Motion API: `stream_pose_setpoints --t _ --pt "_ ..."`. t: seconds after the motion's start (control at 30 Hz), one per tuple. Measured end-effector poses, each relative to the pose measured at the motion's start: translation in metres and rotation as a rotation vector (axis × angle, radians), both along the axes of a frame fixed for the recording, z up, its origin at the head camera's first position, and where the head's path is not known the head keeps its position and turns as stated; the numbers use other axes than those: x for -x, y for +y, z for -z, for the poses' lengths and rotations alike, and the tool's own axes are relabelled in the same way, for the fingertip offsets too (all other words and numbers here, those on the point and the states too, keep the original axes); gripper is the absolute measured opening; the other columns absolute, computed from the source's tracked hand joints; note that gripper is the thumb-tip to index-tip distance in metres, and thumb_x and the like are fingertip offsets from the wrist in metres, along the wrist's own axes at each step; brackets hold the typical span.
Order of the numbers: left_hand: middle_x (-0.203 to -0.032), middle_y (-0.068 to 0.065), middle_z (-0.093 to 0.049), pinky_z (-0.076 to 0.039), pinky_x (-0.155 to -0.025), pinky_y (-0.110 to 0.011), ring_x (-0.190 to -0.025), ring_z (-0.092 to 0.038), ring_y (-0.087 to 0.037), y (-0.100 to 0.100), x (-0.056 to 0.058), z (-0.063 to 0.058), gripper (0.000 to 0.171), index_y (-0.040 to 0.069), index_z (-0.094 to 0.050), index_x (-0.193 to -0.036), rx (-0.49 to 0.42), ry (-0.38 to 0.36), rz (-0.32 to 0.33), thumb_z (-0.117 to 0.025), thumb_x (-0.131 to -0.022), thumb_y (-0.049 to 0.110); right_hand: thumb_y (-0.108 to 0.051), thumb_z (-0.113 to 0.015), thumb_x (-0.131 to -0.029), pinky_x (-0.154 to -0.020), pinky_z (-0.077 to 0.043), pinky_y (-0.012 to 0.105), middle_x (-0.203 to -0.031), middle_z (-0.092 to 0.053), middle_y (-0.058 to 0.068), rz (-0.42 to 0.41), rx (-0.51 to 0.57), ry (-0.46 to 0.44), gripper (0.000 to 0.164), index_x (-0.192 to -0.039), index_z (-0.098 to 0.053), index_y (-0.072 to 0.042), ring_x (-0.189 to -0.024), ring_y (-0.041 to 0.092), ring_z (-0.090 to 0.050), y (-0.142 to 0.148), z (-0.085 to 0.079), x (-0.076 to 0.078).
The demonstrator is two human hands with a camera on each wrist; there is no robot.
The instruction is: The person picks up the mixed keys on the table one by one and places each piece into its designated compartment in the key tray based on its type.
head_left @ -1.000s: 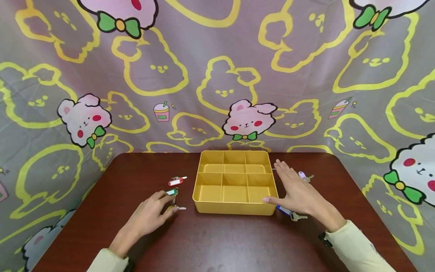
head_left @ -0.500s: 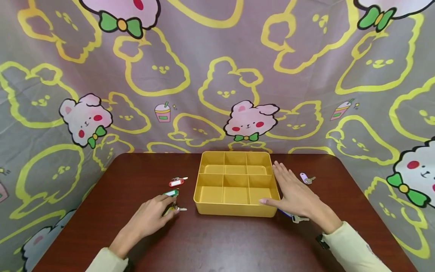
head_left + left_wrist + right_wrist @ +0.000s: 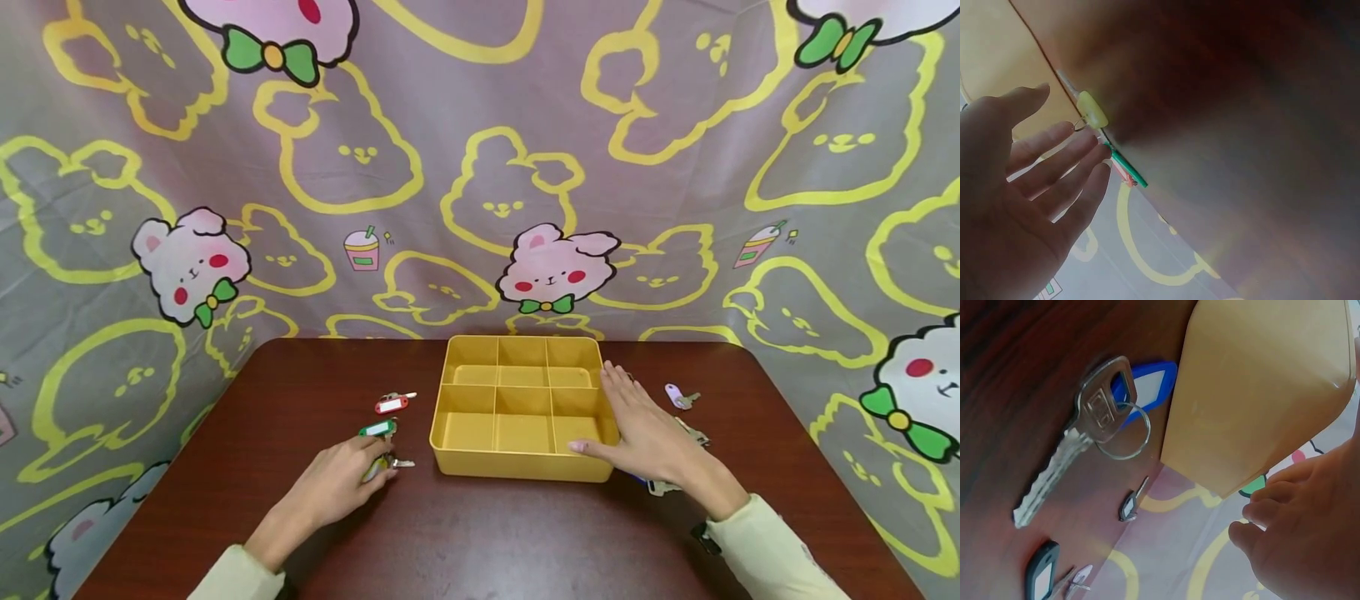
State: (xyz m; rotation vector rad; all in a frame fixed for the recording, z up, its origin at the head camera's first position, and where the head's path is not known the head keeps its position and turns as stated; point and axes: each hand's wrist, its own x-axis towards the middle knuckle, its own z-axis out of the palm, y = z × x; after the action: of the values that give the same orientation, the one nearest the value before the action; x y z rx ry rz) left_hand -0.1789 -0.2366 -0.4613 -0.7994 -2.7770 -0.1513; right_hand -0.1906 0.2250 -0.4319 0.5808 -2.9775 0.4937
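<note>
In the head view, my left hand (image 3: 333, 475) lies low over a key with a yellow tag (image 3: 374, 469). The left wrist view shows its fingers spread, with the yellow tag (image 3: 1092, 110) just beyond the fingertips and the thumb apart. Beside those fingers lies a green key tag (image 3: 377, 428), and a red key tag (image 3: 391, 405) sits farther back. My right hand (image 3: 651, 437) is at the right side of a yellow six-section box (image 3: 517, 465), its fingers straight and its thumb over the front part of the rim. Whether the palm touches the box is unclear.
Right of the box, a key (image 3: 1100, 409) on a blue tag (image 3: 1154, 384) lies against its wall. Dark key tags (image 3: 1041, 575) and a lavender key tag (image 3: 677, 395) lie farther off. A patterned cloth (image 3: 480, 167) rises behind the brown table (image 3: 487, 542).
My right hand has shifted slightly left, its thumb farther over the box's rim. My left hand has stayed nearly in place at the yellow tag. The head view has shifted slightly.
</note>
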Motion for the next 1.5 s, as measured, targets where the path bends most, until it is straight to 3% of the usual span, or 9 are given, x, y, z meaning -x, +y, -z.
stream_pose_setpoints --t 0.33,0.63,0.9,1.3,1.5 --pt "-0.106 0.0 -0.08 -0.062 -0.068 -0.036 -0.083 -0.074 -0.014 -0.0031 -0.0014 0.0019 0.038 0.008 -0.075 -0.12 0.007 -0.017 0.017 -0.083 -0.091 0.031 -0.08 -0.061 -0.089 -0.13 -0.021 0.063 -0.177 -0.007 0.023 0.025 0.062 -0.065 0.124 -0.166 -0.015 0.006 -0.164 0.044 -0.012 -0.0024 0.0072 -0.0045" --pt "-0.113 -0.006 -0.079 -0.063 -0.067 -0.038 -0.081 -0.076 -0.02 -0.0034 0.0046 0.0028 0.041 0.003 -0.071 -0.124 0.057 0.003 0.102 -0.082 -0.091 0.025 -0.08 -0.058 -0.091 -0.129 -0.024 0.062 -0.177 -0.005 0.024 0.031 0.044 -0.065 0.123 -0.165 -0.014 0.008 -0.163 0.046 -0.014 -0.0046 0.0069 -0.0051" --pt "-0.119 -0.009 -0.078 -0.062 -0.063 -0.035 -0.079 -0.077 -0.02 -0.0047 0.0061 0.0055 0.038 0.0 -0.072 -0.122 0.072 -0.024 0.123 -0.08 -0.093 0.023 -0.08 -0.057 -0.091 -0.13 -0.022 0.062 -0.177 0.0 0.024 0.04 0.05 -0.082 0.124 -0.165 -0.009 0.007 -0.164 0.046 -0.01 -0.0069 0.0092 -0.004" --pt "-0.106 -0.003 -0.079 -0.059 -0.059 -0.034 -0.073 -0.074 -0.017 -0.0098 0.0017 0.0068 0.025 0.006 -0.074 -0.112 0.052 0.027 0.162 -0.082 -0.09 0.016 -0.083 -0.055 -0.09 -0.13 -0.023 0.06 -0.176 -0.005 0.025 0.044 0.019 -0.069 0.125 -0.165 -0.013 0.009 -0.163 0.045 -0.014 -0.0093 0.0102 -0.0062" --pt "-0.093 0.003 -0.075 -0.056 -0.055 -0.032 -0.066 -0.07 -0.014 -0.0079 0.0063 0.007 0.015 0.012 -0.072 -0.102 0.052 0.043 0.182 -0.081 -0.09 0.014 -0.083 -0.054 -0.09 -0.13 -0.024 0.06 -0.176 -0.004 0.025 0.056 0.01 -0.065 0.125 -0.165 -0.012 0.008 -0.163 0.045 -0.014 -0.0089 0.0084 -0.0067"
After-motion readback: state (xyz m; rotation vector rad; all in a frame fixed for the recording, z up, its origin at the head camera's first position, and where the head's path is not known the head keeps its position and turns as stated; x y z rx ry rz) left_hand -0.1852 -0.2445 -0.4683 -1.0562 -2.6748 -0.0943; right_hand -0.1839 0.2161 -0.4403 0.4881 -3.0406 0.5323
